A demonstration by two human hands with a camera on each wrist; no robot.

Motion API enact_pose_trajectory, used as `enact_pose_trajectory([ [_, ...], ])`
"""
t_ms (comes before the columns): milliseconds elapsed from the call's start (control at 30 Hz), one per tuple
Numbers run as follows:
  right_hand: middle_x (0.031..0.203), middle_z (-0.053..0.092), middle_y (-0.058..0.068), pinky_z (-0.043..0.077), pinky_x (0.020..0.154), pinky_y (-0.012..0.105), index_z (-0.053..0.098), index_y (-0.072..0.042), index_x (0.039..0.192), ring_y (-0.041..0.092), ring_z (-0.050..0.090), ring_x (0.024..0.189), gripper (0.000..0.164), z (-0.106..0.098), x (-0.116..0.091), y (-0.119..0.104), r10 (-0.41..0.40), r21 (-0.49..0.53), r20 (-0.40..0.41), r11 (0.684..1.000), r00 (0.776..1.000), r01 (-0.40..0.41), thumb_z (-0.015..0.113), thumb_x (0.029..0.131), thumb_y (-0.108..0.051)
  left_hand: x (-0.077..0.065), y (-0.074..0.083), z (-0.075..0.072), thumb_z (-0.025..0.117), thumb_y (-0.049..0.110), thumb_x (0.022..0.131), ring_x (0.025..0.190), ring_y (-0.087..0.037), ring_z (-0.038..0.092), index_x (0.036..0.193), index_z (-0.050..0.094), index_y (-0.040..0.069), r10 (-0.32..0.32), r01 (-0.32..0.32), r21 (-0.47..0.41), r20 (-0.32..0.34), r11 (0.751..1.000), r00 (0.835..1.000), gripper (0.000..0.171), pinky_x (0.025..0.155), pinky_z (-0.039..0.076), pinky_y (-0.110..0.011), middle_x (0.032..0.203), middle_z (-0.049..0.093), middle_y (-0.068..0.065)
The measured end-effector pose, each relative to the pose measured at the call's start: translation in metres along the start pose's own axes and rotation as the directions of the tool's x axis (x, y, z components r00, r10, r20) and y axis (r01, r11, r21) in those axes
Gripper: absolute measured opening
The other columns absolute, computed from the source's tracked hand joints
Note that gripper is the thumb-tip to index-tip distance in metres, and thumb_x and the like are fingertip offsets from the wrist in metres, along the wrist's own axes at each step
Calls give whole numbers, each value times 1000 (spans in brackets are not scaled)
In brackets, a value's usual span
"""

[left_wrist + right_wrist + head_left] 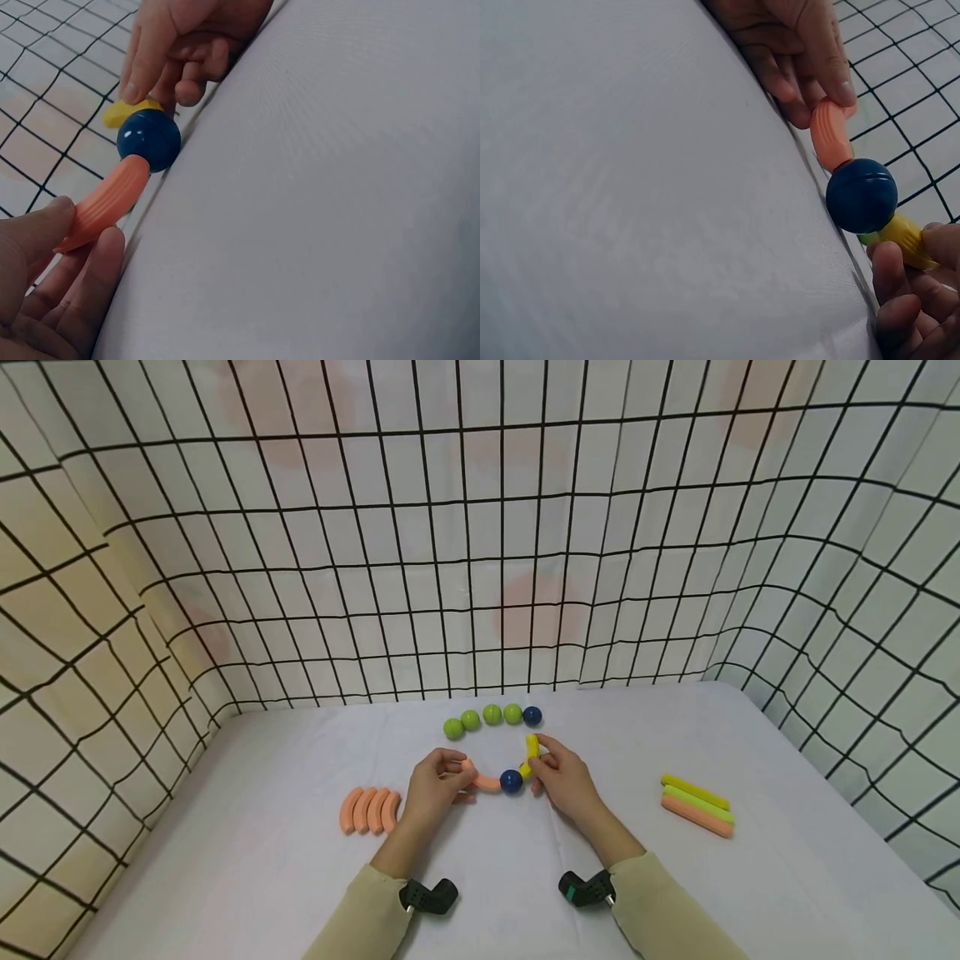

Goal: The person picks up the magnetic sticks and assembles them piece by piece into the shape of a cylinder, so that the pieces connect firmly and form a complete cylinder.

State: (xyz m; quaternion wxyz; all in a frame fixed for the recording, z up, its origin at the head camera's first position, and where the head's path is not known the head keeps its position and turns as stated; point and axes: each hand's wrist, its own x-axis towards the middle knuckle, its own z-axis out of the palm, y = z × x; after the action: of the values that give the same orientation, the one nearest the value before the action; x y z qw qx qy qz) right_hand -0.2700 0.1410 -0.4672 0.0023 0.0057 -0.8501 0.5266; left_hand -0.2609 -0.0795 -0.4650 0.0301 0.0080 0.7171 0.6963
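Between the two hands is a dark blue ball [512, 782] with a curved rod at either side. My left hand [435, 787] pinches the orange curved rod [112, 196] by its outer end, thumb on one side and fingers on the other. The rod's inner end meets the ball. From the opposite side a yellow curved rod [906, 238] meets the ball, pinched between thumb and fingers of my right hand [564, 777]. In the head view the yellow rod points up and away from the ball. Fingers hide part of both rods.
Behind the hands, several green balls [492, 714] and another blue ball [532, 717] form a row. Several orange curved rods [368, 811] lie side by side at left. Straight yellow, lime and orange rods [697, 817] lie at right. A black-gridded white wall [480, 527] surrounds the white table [495, 893].
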Motion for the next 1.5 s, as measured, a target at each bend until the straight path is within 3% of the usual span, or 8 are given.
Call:
enact_pose_trajectory([
  [400,97,60,10,39,40,19,43,-16,150,13,49,52,49,0,0,-1,-3,44,6,999,1000,3,54,102,-14,-1,-1,-2,71,2,89,73,-12,67,115,62,-4,30,-39,125,74,991,997,28,68,61,-30,98,67,-14],
  [667,98,58,9,45,54,21,49,-12,146,14,56,63,44,-1,1,0,-52,-4,-26,999,998,52,54,102,-14,-5,6,-8,73,8,90,75,-14,70,114,67,-3,40,-87,255,183,963,982,26,68,59,-29,97,69,-15],
  [933,98,63,10,45,57,21,55,-13,142,12,59,62,43,-3,1,0,-79,-48,-48,996,996,77,61,99,-17,-7,12,-9,73,8,90,78,-19,73,112,67,-5,-6,-59,251,252,966,968,26,72,61,-32,97,71,-17],
  [1167,86,65,7,43,56,23,51,-18,144,13,58,58,51,-10,0,-5,-53,-105,20,993,998,55,66,95,-18,-10,14,-7,74,8,89,77,-18,72,111,67,-5,-18,-54,263,262,963,965,27,71,61,-34,97,70,-17],
  [1500,93,69,8,46,56,22,56,-11,135,12,58,59,44,-12,0,-6,-45,-111,28,993,999,47,68,93,-15,-8,14,-5,76,15,88,65,-11,55,102,71,9,-8,-136,431,317,892,948,16,56,48,-24,91,68,-2],
])
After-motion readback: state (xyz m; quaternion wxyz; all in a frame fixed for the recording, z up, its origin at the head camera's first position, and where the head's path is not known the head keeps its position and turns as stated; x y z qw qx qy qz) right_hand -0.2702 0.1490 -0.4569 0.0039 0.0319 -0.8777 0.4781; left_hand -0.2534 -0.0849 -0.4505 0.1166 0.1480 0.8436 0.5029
